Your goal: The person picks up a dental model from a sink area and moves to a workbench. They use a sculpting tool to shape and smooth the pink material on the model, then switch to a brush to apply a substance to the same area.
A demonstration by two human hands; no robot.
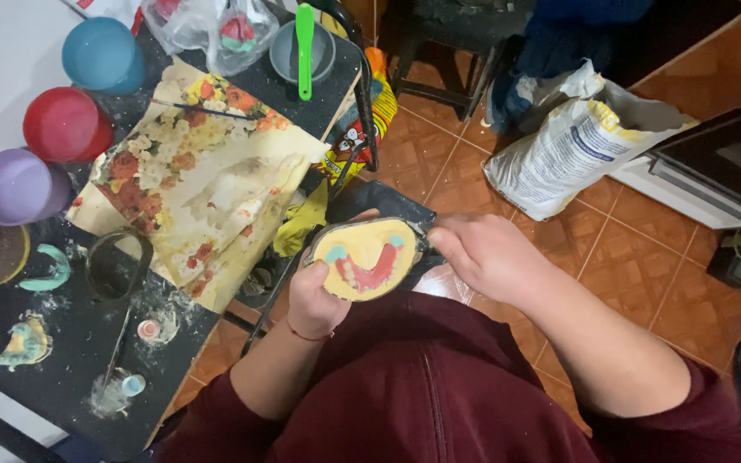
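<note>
Head view shows the left hand wrapped around a yellow mould with a red shape inside, held above the lap. Beside it, the right hand pinches the mould's edge. Three cups sit on the black table.

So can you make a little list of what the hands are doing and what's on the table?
left hand: holds the oval mould from below
right hand: fingers at the mould's right edge
mould filling: yellow with a red shape and teal dots
black table: blue cup, red cup, purple cup, flowered paper
floor: white sack
</note>
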